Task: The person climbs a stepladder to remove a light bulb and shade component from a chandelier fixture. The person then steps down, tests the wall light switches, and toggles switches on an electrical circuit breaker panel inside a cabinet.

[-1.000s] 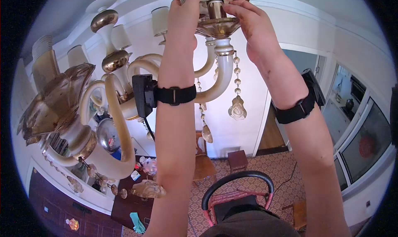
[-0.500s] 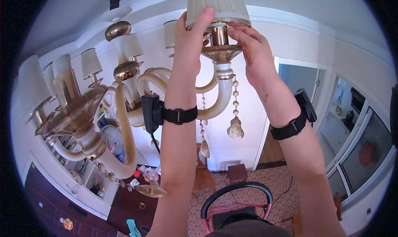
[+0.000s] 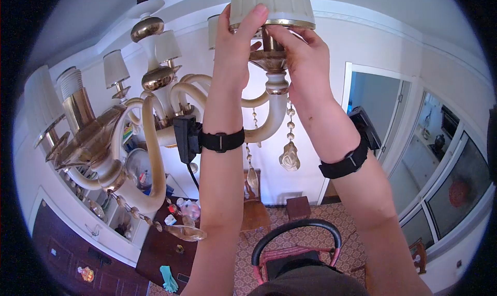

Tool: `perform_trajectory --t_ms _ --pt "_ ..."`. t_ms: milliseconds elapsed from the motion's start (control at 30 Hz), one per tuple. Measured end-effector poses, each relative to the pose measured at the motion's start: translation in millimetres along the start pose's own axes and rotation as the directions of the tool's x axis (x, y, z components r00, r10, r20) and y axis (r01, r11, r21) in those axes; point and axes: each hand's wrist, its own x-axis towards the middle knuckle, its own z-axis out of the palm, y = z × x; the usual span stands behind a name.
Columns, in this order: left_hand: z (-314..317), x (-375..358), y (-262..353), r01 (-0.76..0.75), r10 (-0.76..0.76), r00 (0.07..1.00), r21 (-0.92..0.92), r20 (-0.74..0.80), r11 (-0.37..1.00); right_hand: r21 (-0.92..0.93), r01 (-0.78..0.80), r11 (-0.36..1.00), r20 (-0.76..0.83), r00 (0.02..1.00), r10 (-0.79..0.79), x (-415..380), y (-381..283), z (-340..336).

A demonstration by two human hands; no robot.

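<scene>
hands [image 3: 232, 50] bare | black buckled straps [image 3: 222, 142] | boxy black units [image 3: 185, 139] — thin cable [image 3: 192, 176], left | dark garment [image 3: 310, 282]

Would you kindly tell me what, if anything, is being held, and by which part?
The left hand holds the lampshade low on its side; the right hand is beneath it, but its hold cannot be told.

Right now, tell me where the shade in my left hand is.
In the head view, the shade is at top centre, held by the left hand, with the right hand by its rim and the brown dish below.
</scene>
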Motion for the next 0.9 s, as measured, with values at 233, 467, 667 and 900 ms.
perform_trajectory --t_ms 233,467,667,900 --pt "-2 0 -4 -0.030 0.033 0.998 0.055 -0.054 0.998 0.139 -0.104 0.985 -0.106 0.987 0.120 1 -3 8" --pt "-1 3 -2 0.019 -0.018 1.000 0.071 -0.016 0.997 0.139 -0.080 0.987 -0.216 0.970 0.110 -2 0 6" --pt "2 5 -6 0.034 -0.031 0.998 0.058 -0.048 0.998 -0.845 0.448 0.291 0.107 0.675 -0.730 0 31 -46" --pt "5 6 -6 0.045 -0.045 0.999 0.004 -0.022 0.999 -0.720 0.694 -0.009 0.623 0.640 -0.451 -7 -31 -45"
